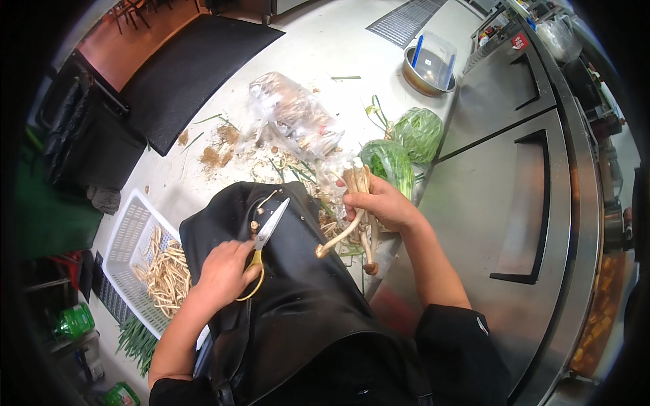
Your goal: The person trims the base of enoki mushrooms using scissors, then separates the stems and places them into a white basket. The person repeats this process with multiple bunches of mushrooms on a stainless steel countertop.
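My left hand [227, 270] is at the scissors [270, 226], its thumb at the yellow handle. Their metal blades lie together over the black apron [299, 274], pointing away from me. Small cut mushroom pieces [254, 225] lie on the apron beside the blades. My right hand [383, 204] grips a bundle of long-stemmed mushrooms [358, 185] upright, pale ends up, with several stems and brown caps hanging below. To the left, a white perforated plastic basket [119, 254] holds a heap of thin mushroom stems [170, 274]. Part of the left fingers is hidden.
Ahead on the floor lie a clear plastic bag of mushrooms [292, 104], scattered trimmings [264, 167] and two bagged green vegetable bundles [417, 133]. A metal bowl [429, 89] stands farther off. Steel cabinet doors [487, 203] flank my right side; green stalks [137, 340] lie below the basket.
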Tool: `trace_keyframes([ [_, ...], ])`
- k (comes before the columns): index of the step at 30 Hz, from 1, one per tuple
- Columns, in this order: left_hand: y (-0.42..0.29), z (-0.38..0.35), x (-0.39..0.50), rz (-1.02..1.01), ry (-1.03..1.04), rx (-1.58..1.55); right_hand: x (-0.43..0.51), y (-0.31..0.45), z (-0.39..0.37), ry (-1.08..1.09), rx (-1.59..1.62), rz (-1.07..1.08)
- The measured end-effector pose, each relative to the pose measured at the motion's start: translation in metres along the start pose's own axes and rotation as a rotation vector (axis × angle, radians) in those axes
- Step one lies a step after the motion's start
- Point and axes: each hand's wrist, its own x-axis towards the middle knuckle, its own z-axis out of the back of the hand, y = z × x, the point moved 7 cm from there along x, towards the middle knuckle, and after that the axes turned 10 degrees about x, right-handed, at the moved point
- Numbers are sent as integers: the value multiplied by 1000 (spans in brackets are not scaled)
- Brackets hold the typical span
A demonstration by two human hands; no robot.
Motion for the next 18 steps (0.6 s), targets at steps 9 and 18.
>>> trace_keyframes([
  [9,-58,15,58,-69,162,-1645,15,8,-88,254,-379,45],
  [18,-31,16,74,193,-249,-2151,16,17,-74,99,-157,166],
])
